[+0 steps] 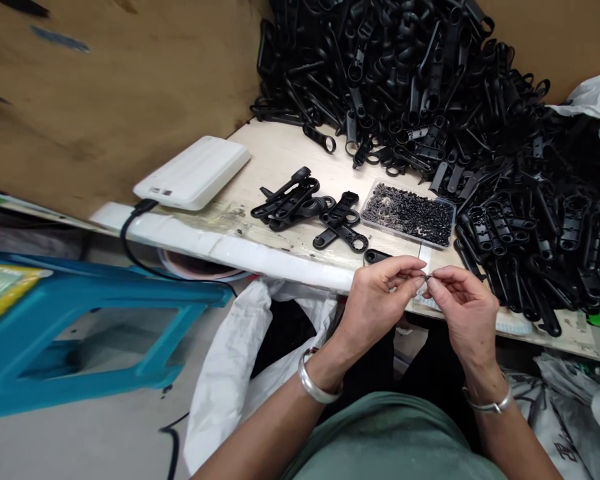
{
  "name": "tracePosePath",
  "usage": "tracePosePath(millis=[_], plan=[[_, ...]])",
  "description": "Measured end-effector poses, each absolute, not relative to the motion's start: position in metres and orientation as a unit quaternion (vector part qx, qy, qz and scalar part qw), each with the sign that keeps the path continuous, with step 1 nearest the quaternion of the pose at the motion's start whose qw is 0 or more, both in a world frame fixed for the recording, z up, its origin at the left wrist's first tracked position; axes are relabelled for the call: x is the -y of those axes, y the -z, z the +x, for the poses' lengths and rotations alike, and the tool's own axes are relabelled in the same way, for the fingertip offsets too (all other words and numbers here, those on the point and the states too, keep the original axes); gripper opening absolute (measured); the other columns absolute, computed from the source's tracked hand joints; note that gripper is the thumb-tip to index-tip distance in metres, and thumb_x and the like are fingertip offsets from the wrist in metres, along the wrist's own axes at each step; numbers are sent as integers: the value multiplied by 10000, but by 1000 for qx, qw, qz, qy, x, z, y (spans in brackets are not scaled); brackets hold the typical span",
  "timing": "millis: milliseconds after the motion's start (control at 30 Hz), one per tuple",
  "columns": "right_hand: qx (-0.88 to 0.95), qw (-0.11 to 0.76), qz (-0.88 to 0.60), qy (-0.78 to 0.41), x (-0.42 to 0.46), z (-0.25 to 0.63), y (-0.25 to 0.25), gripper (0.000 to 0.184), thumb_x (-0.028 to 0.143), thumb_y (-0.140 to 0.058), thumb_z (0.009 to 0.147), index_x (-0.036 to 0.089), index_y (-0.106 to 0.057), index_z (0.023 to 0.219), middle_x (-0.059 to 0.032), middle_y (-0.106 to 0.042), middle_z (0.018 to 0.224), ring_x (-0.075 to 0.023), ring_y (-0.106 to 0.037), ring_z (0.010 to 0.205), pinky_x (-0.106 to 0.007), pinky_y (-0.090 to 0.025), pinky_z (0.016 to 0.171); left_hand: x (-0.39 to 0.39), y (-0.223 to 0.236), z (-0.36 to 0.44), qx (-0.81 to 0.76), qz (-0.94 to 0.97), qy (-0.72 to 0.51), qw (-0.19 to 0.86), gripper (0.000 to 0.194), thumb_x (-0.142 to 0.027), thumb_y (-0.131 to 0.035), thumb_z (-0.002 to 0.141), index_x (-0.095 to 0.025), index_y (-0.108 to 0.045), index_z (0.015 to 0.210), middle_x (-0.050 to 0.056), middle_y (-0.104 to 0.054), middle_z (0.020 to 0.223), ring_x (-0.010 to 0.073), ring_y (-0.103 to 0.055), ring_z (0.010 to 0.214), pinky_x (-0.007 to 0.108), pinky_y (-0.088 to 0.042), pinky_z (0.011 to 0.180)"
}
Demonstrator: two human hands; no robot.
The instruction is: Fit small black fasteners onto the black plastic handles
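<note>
Head cam: tiny dark pc (427, 277), too small to make out its shape, is in front of clear tray (405, 235). My L hand (380, 297) & R hand (467, 307) pinch it btwn fingertips, one hand each side. Tray holds small blk bits, paler ones at its L end. Big pile of blk ring-ended parts (430, 87) behind & R of tray; loose group (293, 200) L of it; white box (195, 173) w/ blk cable (125, 233) farther L. L hand partly hides one blk part (377, 255) near tray's front.
</note>
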State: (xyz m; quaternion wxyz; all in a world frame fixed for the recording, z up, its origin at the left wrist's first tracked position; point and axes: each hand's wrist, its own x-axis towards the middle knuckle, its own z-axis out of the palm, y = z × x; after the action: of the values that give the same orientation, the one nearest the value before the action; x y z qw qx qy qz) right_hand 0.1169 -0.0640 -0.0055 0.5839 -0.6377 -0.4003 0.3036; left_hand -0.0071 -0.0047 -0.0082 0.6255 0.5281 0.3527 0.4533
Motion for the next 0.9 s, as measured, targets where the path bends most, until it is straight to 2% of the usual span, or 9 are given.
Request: tracePosePath(millis=[167,400,700,833,900], plan=[[413,571,-649,-287,64,116,3,101,233,-752,736,222,-700,822,3,-720,767,-127,-677,664,-248,-579,665,5,9,-8,-359,539,-456,611,127,-136,-687,721,-163,-736,836,22,-752,806,142,-710,738,211,-591,727],[451,501,-693,-255,66,118,3,117,290,-675,793,182,-719,806,20,-661,590,-117,-608,504,-229,-527,508,10,16,-6,-372,576,-470,556,139,-109,-669,732,-166,-736,840,9,-760,792,124,-707,684,191,-586,660],[610,393,-680,-107,69,124,5,128,214,-583,860,192,-703,824,-13,-724,744,-122,-639,599,-231,-541,629,18,26,-5,-383,653,-479,444,172,-68,-636,773,-174,-730,872,16,-765,852,136,-709,717,225,-587,685],[625,399,-669,-49,66,122,6,140,158,-573,826,191,-672,733,23,-666,604,-97,-591,503,-200,-519,567,16,24,-12,-361,696,-464,413,163,-73,-631,798,-183,-716,884,6,-766,863,136,-712,731,227,-584,703],[616,408,-672,-38,65,124,6,136,162,-581,814,189,-670,715,28,-656,579,-94,-585,485,-193,-512,542,10,20,-18,-342,741,-450,363,175,-87,-620,825,-183,-697,950,15,-763,918,142,-713,790,241,-578,746]])
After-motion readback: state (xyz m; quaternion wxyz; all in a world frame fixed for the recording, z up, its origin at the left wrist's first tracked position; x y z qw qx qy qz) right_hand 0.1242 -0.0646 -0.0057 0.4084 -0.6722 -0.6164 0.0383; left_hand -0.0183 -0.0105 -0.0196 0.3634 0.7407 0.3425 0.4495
